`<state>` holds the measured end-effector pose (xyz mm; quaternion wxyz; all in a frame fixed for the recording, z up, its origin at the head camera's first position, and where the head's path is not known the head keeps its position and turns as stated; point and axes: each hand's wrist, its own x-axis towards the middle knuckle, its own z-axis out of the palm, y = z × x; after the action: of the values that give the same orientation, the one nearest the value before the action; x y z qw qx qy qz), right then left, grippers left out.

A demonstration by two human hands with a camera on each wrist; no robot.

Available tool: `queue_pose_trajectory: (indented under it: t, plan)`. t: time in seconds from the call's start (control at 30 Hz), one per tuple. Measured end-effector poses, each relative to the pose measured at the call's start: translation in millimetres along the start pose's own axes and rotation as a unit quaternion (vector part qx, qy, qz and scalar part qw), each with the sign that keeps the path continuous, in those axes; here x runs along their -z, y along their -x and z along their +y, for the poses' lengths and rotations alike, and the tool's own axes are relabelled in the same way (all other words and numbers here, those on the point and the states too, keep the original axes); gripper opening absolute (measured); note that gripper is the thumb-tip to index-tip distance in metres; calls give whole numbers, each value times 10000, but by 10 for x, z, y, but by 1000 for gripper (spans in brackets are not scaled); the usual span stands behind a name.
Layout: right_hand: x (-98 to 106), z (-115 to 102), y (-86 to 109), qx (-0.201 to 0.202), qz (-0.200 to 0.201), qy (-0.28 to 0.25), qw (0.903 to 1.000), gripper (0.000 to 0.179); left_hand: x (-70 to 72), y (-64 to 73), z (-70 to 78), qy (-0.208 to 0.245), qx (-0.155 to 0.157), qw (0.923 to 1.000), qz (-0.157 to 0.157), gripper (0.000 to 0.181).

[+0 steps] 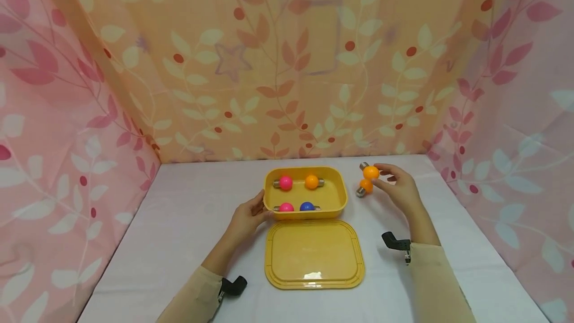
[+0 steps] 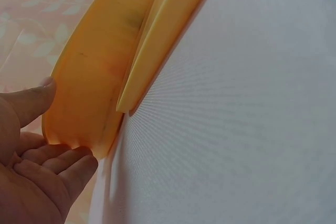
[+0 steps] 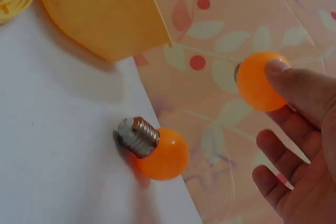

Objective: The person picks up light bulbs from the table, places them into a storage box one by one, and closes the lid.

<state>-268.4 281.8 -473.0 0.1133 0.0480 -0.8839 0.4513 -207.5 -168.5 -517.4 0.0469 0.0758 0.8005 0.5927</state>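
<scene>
My right hand (image 1: 402, 192) pinches an orange light bulb (image 3: 260, 82) between thumb and fingertips, above the table to the right of a yellow box (image 1: 338, 208). Close by, another orange bulb (image 3: 170, 156) lies on the table with its metal screw base toward the box. At the box's left end, my left hand (image 1: 245, 218) holds the wall, thumb and fingers spread around the corner. Inside the open box lie two pink bulbs (image 1: 286, 182), one orange bulb (image 1: 311, 182) and one blue bulb (image 1: 307, 206); the front ones are partly hidden by the wall.
A flat yellow lid (image 1: 315, 253) lies on the white tablecloth (image 1: 197, 203), right in front of the box. Floral curtains (image 1: 287, 64) enclose the table at the back and both sides. Each wrist wears a black camera mount (image 1: 395, 241).
</scene>
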Motion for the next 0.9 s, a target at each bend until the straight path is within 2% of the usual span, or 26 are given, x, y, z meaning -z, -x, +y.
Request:
queue_pose_trajectory:
  t: [0.1,0.27,0.53,0.77,0.9]
  plan:
    - [-53,-61,-35,223,-179,-127,9995,53,-6,-4,-20,7,-23,10000,-15,84]
    - [-133,-236,-117,369,-528,-195,9977,50,-9,-16,-51,4,-60,10000,-40,84]
    - [-236,-564,-278,696,-1094,104,9915,52,6,-28,-47,49,-51,10000,-49,84]
    - [-329,-812,-396,1126,-1908,379,9744,41,13,-15,-29,-4,2,10000,-41,85]
    - [-410,-919,-455,1331,-2181,420,9659,38,9,-12,-21,-56,41,10000,-35,85]
